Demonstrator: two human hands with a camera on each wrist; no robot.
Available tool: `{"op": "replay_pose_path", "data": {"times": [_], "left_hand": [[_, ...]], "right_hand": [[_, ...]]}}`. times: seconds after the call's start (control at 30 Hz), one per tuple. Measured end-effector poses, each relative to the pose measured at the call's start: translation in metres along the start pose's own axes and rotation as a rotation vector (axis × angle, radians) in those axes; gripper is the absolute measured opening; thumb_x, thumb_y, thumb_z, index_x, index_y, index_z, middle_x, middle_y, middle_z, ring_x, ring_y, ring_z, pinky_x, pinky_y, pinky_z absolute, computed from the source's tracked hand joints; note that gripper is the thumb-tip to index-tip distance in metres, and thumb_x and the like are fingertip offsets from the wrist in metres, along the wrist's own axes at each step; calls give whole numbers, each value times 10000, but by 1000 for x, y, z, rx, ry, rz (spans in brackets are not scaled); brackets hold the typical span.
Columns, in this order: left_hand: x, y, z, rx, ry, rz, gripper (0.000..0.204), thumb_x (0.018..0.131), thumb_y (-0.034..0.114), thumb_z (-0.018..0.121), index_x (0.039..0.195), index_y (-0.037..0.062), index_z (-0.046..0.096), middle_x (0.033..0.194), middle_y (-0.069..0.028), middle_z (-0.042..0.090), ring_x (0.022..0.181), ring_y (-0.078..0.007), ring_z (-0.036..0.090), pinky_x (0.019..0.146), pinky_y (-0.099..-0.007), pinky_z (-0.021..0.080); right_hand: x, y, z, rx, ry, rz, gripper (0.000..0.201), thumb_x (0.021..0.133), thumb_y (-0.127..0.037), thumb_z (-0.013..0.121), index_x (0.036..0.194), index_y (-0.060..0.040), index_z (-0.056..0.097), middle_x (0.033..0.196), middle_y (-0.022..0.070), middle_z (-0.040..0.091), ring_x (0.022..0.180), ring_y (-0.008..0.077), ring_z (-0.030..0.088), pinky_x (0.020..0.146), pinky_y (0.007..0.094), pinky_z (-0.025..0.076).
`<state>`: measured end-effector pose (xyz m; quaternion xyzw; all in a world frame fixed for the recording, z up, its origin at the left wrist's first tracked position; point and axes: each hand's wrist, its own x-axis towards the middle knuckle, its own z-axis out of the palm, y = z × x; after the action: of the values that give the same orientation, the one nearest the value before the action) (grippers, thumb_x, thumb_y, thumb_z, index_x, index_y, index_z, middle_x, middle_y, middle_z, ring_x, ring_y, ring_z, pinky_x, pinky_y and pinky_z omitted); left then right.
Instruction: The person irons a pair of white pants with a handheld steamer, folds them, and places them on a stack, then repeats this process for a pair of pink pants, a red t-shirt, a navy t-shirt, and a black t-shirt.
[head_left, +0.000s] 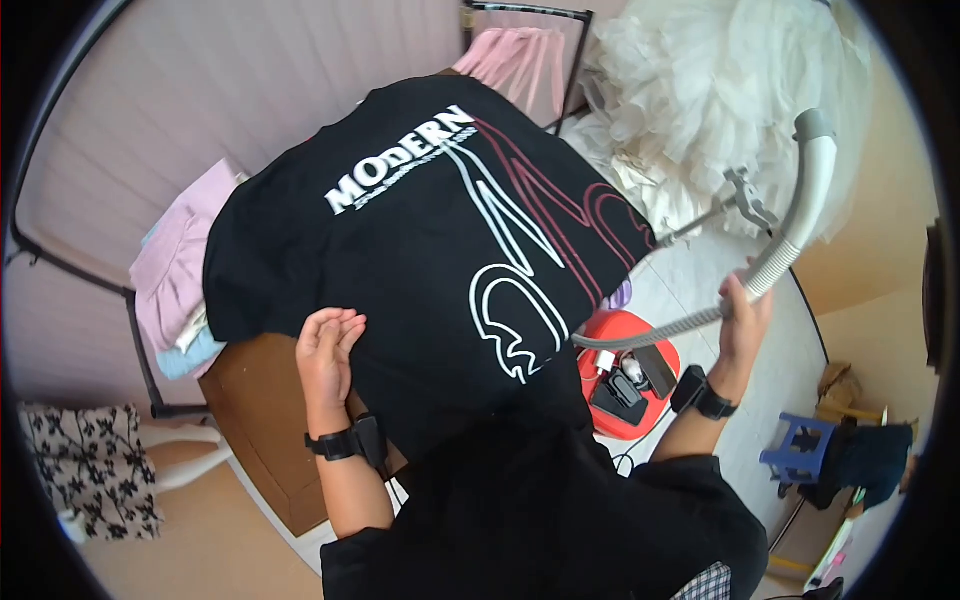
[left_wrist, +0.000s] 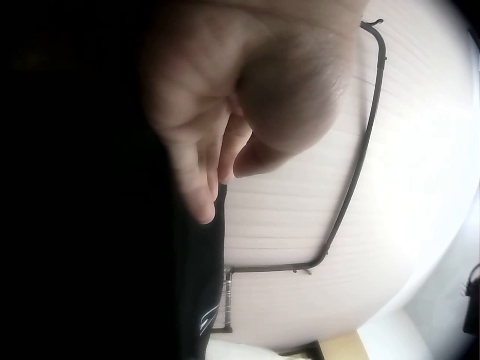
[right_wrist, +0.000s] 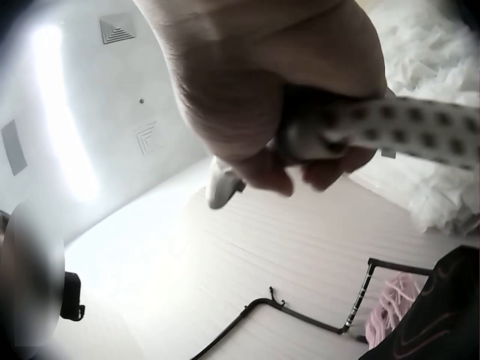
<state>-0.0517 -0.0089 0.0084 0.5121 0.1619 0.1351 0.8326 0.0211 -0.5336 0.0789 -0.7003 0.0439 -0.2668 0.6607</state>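
Observation:
A black T-shirt (head_left: 400, 245) with a white "MODERN" print and white and dark red outlines is spread out in front of me. My left hand (head_left: 328, 358) is over its lower left part, palm up and fingers loosely bent, holding nothing. In the left wrist view, those fingers (left_wrist: 196, 187) overlap the shirt's dark edge. At the right, my right hand (head_left: 742, 325) grips the ribbed grey hose (head_left: 660, 332) of a garment steamer just below its pale curved handle (head_left: 812, 185). The right wrist view shows the fingers (right_wrist: 271, 176) curled round the hose.
Below the hose is a red steamer base (head_left: 622, 425) with small dark devices on top. A metal pole with a clip (head_left: 745, 200) stands beyond the shirt. White tulle dresses (head_left: 700, 80), pink hangers (head_left: 515, 65), folded pastel clothes (head_left: 180, 260) and a brown board (head_left: 262, 430) surround it.

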Motion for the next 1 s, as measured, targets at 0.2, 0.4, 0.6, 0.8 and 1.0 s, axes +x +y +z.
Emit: {"op": "replay_pose_path", "data": {"times": [0.2, 0.4, 0.6, 0.8, 1.0], "left_hand": [[0, -3, -3, 44, 6, 33, 149, 992, 56, 496, 1084, -39, 563, 1041, -184, 657, 966, -265, 671, 909, -349, 555], [-1, -4, -2, 54, 26, 45, 147, 1000, 72, 496, 1081, -24, 571, 1030, -168, 662, 957, -245, 676, 887, -321, 566], [-3, -3, 0, 40, 35, 58, 145, 1000, 79, 499, 1076, -20, 574, 1030, -165, 663, 953, -243, 678, 879, -320, 570], [-3, -2, 2, 31, 52, 60, 143, 998, 77, 501, 1075, -20, 573, 1031, -166, 663, 954, -240, 678, 870, -311, 574], [-2, -3, 2, 38, 66, 58, 156, 997, 76, 502, 1092, -27, 572, 1046, -171, 663, 950, -244, 680, 875, -319, 572]], "right_hand": [[63, 72, -41, -170, 310, -60, 261, 806, -98, 742, 987, -37, 565, 886, 18, 565, 789, 111, 517, 709, 276, 417], [114, 127, -65, 48, 441, -24, 380, 787, -90, 768, 1070, -20, 523, 948, 48, 577, 843, 144, 554, 763, 307, 446], [131, 180, -92, -100, 356, 34, 449, 782, -63, 751, 1157, -26, 508, 1001, 51, 575, 893, 161, 557, 803, 322, 445], [127, 193, -95, 60, 192, 107, 394, 774, 22, 719, 1118, -38, 537, 1009, 42, 590, 922, 155, 569, 793, 285, 454], [115, 221, -79, -45, 130, 199, 407, 800, -23, 723, 1159, -47, 533, 1012, 36, 586, 934, 151, 560, 819, 312, 455]]}}
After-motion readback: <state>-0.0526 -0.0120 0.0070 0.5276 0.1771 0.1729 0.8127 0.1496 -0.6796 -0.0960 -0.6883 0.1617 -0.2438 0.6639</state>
